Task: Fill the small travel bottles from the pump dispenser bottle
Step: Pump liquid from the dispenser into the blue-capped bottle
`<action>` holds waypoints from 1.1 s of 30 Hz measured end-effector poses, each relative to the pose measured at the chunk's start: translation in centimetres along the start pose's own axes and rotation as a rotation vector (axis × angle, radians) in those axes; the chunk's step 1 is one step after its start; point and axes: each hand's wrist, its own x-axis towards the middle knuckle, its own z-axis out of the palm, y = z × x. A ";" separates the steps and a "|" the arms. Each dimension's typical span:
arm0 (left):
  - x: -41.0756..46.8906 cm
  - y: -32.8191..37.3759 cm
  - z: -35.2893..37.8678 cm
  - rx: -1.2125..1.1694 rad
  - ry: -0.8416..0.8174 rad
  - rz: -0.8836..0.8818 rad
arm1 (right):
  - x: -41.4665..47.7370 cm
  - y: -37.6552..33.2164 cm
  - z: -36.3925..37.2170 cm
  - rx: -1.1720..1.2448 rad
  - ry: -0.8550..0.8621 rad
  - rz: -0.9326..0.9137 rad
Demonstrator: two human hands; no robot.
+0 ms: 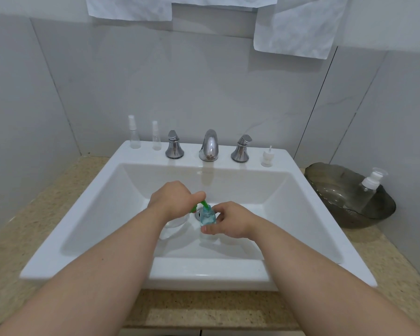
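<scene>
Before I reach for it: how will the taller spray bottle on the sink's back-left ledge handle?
Probably very light: the taller spray bottle looks clear and empty. Likely tippy, being tall and narrow on a small base. It may skid on the glossy sink ledge, so grip it, don't nudge.

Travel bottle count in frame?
4. A taller clear bottle and a shorter clear bottle stand on the sink ledge left of the taps; the blue-filled bottle is in the right hand; the pump-top bottle leans in the dark bowl. Arms may hide others.
</scene>
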 end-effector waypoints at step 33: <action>-0.1 -0.1 0.0 -0.013 0.026 -0.007 | 0.3 0.1 0.1 0.022 0.008 -0.008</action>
